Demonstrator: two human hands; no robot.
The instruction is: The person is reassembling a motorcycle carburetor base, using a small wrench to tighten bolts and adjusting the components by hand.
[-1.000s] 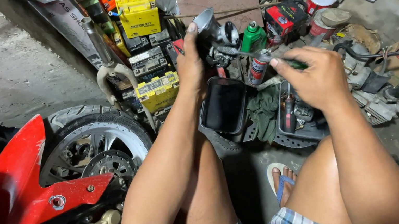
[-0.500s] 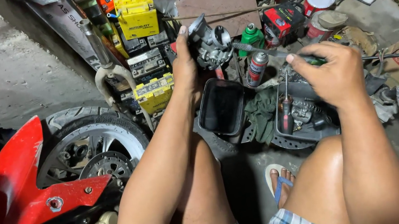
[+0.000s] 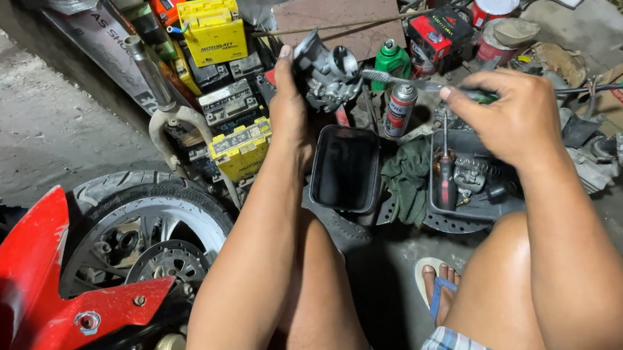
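My left hand holds up a grey metal carburetor above a black plastic tray. My right hand grips a green-handled toothbrush whose bristle end points at the carburetor's right side. A red-and-grey spray can stands just below the brush.
A motorcycle's front wheel and red fender fill the lower left. Stacked yellow and black batteries stand behind. A black parts tray with a screwdriver, a green rag, cans and boxes crowd the floor ahead.
My left hand lifted the carburetor slightly higher. My right hand moved rightward and up, bringing the toothbrush toward the carburetor.
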